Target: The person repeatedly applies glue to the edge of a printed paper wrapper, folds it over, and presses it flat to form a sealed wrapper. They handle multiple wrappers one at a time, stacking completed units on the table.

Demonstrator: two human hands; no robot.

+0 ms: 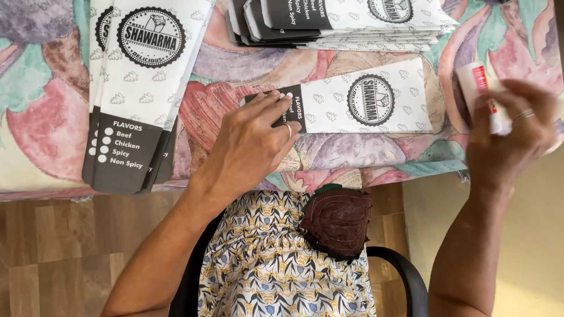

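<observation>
My left hand (252, 141) presses flat on the dark end of a white and black paper sleeve (364, 100) lying sideways on the flowered tablecloth (35, 105). A ring shows on one finger. My right hand (511, 132), blurred at the right edge, grips a small white stick with a red label (479, 88), held upright above the table edge. The sleeve's round printed badge lies between my two hands.
A stack of the same sleeves (138, 88) lies at the left, another pile (346, 23) at the top centre. A dark brown stitched fabric piece (338, 220) rests on my patterned lap. A black chair arm (405, 276) and wood floor show below.
</observation>
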